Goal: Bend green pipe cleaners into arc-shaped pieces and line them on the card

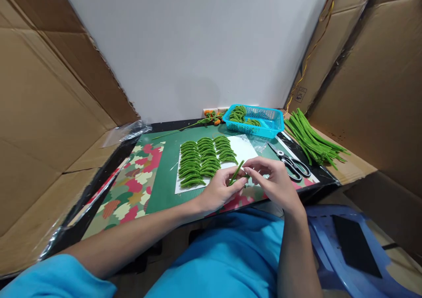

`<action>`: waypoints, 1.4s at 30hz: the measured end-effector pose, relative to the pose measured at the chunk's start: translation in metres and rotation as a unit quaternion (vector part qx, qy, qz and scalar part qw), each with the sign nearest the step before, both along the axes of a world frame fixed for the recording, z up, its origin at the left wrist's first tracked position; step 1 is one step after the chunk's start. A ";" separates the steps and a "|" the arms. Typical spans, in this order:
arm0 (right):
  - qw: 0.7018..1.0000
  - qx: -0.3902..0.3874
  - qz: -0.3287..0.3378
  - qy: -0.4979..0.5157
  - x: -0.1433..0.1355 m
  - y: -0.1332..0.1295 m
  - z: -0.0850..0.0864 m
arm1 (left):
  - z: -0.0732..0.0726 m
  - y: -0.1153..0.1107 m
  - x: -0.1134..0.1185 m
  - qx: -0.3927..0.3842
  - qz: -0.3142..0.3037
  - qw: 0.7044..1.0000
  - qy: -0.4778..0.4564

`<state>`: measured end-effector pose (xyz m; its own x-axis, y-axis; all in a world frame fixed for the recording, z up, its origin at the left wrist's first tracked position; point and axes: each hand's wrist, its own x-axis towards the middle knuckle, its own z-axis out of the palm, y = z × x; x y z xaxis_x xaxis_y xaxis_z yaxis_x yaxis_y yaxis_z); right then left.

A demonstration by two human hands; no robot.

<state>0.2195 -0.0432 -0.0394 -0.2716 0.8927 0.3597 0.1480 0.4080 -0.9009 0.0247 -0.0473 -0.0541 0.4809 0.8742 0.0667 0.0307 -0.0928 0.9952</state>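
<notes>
A short green fuzzy stem (pixel 236 173) sticks up from between the fingers of my left hand (pixel 221 188), which pinches it near the table's front edge. My right hand (pixel 272 181) meets it from the right, thumb and fingertips closed at the stem's lower part, where a bit of green shows. Behind my hands, curved green fuzzy pieces (pixel 207 154) lie in three columns on a white sheet (pixel 242 146). Black-handled scissors (pixel 290 162) rest open just beyond my right hand.
A blue basket (pixel 270 130) with more curved green pieces stands at the back. Long green stems (pixel 311 139) lie at the right. An orange-flowered stem (pixel 198 122) lies behind the sheet. Cardboard walls (pixel 372 69) flank the table; a blue plastic chair (pixel 329 241) is at lower right.
</notes>
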 end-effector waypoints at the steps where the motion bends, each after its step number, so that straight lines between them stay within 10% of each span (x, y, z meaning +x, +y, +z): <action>1: 1.000 -0.006 0.000 0.000 0.000 0.000 0.000 | 0.000 0.000 0.000 -0.005 -0.007 1.000 -0.001; 42: 0.993 0.071 -0.052 -0.082 0.002 -0.003 0.000 | -0.006 0.000 -0.003 -0.081 -0.017 0.993 -0.080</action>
<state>0.2213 -0.0467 -0.0396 -0.2457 0.8622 0.4430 0.3369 0.5045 -0.7950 0.0221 -0.0475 -0.0598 0.5057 0.8627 0.0049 -0.1296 0.0703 0.9891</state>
